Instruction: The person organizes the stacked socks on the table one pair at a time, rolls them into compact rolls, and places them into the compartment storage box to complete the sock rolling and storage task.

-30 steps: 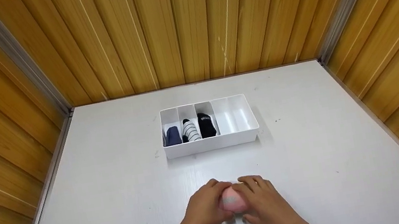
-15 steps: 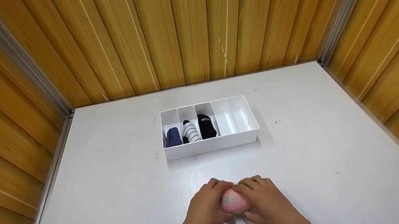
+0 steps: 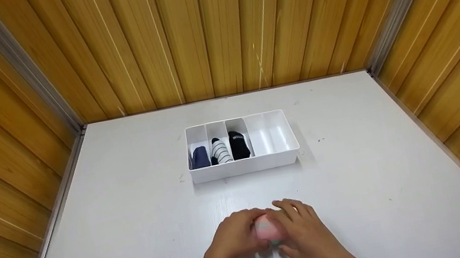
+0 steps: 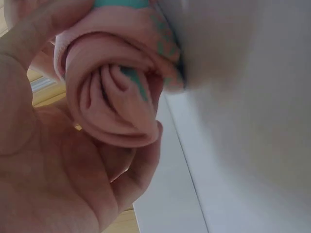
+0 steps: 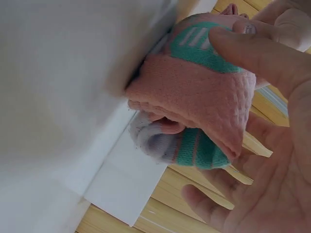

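Observation:
Low in the middle of the head view, a rolled pink sock (image 3: 268, 229) with teal patches sits between both hands, close over the white table. My left hand (image 3: 235, 235) grips it from the left. The left wrist view shows the spiral end of the roll (image 4: 114, 104), with the thumb on one side and curled fingers on the other. From the right, my right hand (image 3: 306, 234) holds the sock between thumb and fingers, some fingers spread away from it. In the right wrist view, the thumb lies on a teal patch, and a teal-striped, pale grey part (image 5: 167, 141) sticks out under the folded cuff.
Beyond the hands stands a white divided box (image 3: 245, 167). Its left compartments hold a navy sock (image 3: 200, 157), a striped sock (image 3: 221, 152) and a black sock (image 3: 239, 145); a wider section lies at the right. Wood-look panels (image 3: 218, 33) enclose the table (image 3: 110, 223).
The right hand's fingers have loosened and lifted a little off the sock. The left hand has dipped slightly, and the sock has turned a bit, showing teal at its lower edge.

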Demonstrator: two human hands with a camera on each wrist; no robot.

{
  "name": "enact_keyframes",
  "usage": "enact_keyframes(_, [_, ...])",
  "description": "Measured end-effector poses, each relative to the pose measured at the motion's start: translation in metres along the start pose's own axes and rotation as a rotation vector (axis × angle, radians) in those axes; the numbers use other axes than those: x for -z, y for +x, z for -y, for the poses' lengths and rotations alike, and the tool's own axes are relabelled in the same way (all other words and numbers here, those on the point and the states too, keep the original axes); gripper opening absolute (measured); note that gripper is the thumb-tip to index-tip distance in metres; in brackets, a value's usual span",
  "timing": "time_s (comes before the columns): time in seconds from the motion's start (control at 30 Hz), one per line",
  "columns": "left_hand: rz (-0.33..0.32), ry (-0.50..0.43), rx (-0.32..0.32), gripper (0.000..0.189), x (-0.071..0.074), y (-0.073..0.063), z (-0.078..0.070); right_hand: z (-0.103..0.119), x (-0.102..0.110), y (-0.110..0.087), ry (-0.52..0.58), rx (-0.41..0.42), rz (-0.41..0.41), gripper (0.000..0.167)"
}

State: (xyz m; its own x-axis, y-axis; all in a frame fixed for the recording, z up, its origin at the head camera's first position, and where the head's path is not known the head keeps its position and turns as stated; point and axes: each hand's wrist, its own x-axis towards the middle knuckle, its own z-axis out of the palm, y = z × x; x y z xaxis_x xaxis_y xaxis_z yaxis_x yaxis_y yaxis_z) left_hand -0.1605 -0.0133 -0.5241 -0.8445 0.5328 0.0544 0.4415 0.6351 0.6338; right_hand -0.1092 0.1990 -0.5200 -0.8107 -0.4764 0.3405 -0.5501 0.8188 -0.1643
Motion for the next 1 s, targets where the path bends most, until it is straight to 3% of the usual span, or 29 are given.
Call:
enact_keyframes(0.2, [0.014,-0.045,-0.029,0.053,0.0031,0.0032,0.0053,0.0008,-0.0012,0.0021,-0.024,0.041,-0.063,0.078])
enact_keyframes(0.43, [-0.005,0.007,-0.061,0.053,0.0028,0.0034,0.0062,-0.0015,-0.0025,0.0038,0.005,0.031,-0.025,0.07])
enact_keyframes(0.8, [-0.02,-0.005,-0.008,0.052,0.0073,0.0023,0.0028,-0.006,-0.0006,0.0047,0.046,0.03,-0.001,0.064])
enact_keyframes(1.0, [0.004,-0.102,0.009,0.048,0.0072,0.0028,0.0082,-0.002,0.0007,0.0032,0.034,0.025,0.014,0.07])
